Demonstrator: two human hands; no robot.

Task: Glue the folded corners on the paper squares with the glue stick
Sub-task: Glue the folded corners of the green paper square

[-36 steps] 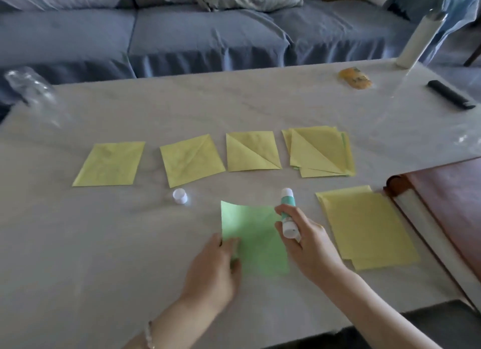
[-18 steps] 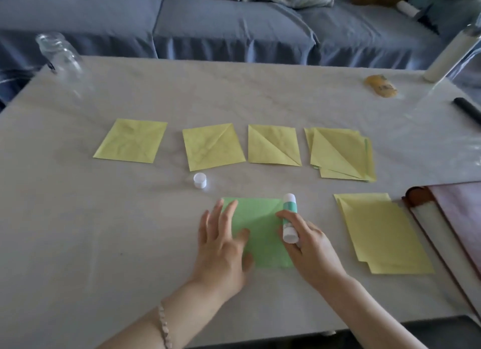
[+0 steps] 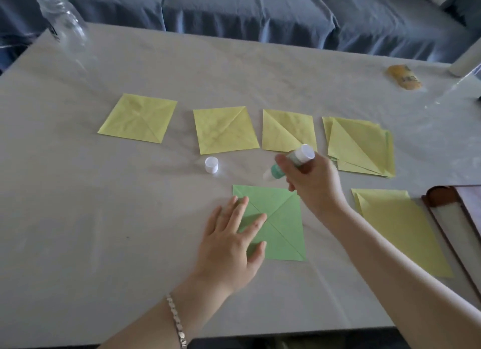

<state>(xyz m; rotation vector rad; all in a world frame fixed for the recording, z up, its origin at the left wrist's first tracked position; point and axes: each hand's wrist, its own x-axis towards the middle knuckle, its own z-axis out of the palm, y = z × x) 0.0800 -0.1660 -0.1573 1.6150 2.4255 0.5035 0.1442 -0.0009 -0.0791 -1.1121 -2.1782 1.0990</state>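
Left hand [image 3: 229, 244] flattens green square [image 3: 282, 229] — right hand [image 3: 312, 182] grips glue stick [image 3: 289, 162].

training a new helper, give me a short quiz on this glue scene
1. Fill in: the left hand presses the ___ square.
2. The glue stick is held by: A left hand, B right hand, C nobody.
3. True or false: the cap stands on the table, off the glue stick.
Key: 1 green; 2 B; 3 true.
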